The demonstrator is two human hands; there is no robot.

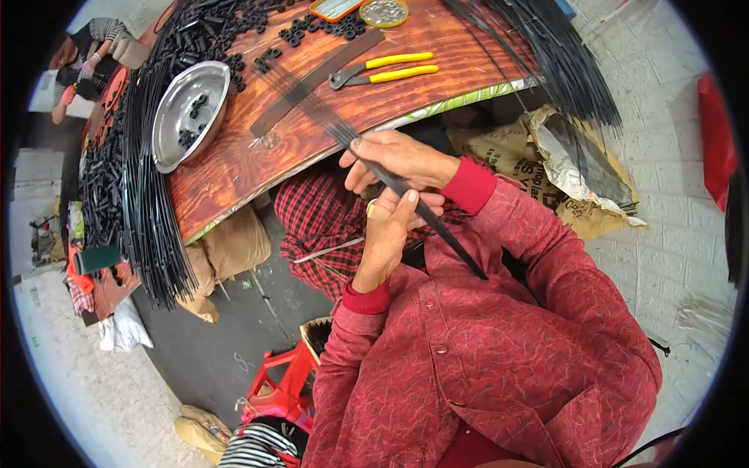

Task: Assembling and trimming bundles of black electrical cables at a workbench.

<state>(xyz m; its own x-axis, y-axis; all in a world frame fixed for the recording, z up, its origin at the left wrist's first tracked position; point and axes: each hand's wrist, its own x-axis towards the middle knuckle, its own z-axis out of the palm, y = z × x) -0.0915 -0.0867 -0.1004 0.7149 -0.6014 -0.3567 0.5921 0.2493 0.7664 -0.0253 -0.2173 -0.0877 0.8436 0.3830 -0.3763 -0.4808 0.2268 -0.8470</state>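
1 slim bundle of black strands (449, 239) slants between the tabletop (234, 178) and the front of the red jacket (499, 335), held about its middle. The right hand (407, 160) grips it farther out, fingers curled together around the strands; the left hand (385, 232) clamps it just behind, thumb pressed along it. The far end fans out above the flat metal strip (349, 60); whether it touches is impossible to tell. The step in hand looks like gathering or evening the strands. Judging by that looser end, the next move calls for a firm hold by 1 hand while the other eases its fingers enough to align the strands. The yellow-handled pliers (399, 59) lie on the tabletop, beyond both hands and untouched.
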